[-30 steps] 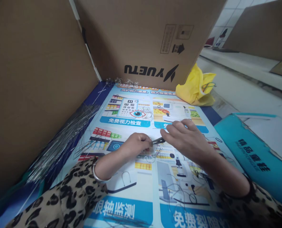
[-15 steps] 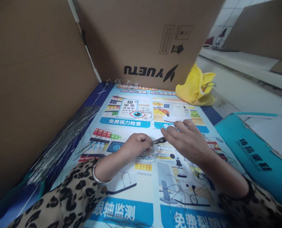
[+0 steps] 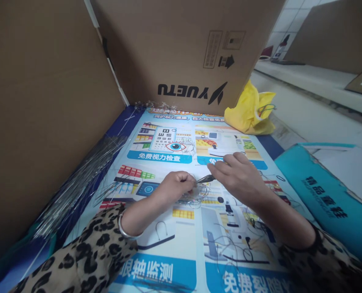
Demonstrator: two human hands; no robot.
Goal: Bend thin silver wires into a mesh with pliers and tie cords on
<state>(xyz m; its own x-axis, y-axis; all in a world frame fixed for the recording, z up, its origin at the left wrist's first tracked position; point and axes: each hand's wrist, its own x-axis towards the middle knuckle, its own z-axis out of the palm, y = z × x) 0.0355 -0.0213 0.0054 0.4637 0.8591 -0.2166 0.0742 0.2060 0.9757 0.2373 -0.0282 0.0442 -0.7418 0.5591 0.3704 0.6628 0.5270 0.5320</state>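
Note:
My right hand (image 3: 237, 173) is closed around dark-handled pliers (image 3: 206, 179), whose jaws point left and reach my left hand's fingertips. My left hand (image 3: 177, 186) pinches at the pliers' tip; thin wire shows around these fingers, though the exact piece they grip is small and partly hidden. Just below the pliers lies a tangle of thin bent wire (image 3: 196, 197) on the printed poster sheet (image 3: 181, 232). More curved dark wires (image 3: 230, 244) are scattered under my right forearm.
A bundle of long straight wires (image 3: 83, 183) lies along the left side. Tall cardboard (image 3: 181, 49) walls the back and left. A yellow bag (image 3: 249, 112) stands at the back right, with a teal shoe box (image 3: 321, 195) at the right. Small wire pieces (image 3: 159, 106) lie by the back cardboard.
Both hands stay in nearly the same place, with the pliers still at the left fingertips. My right hand and the pliers have turned slightly. The whole view has shifted a little.

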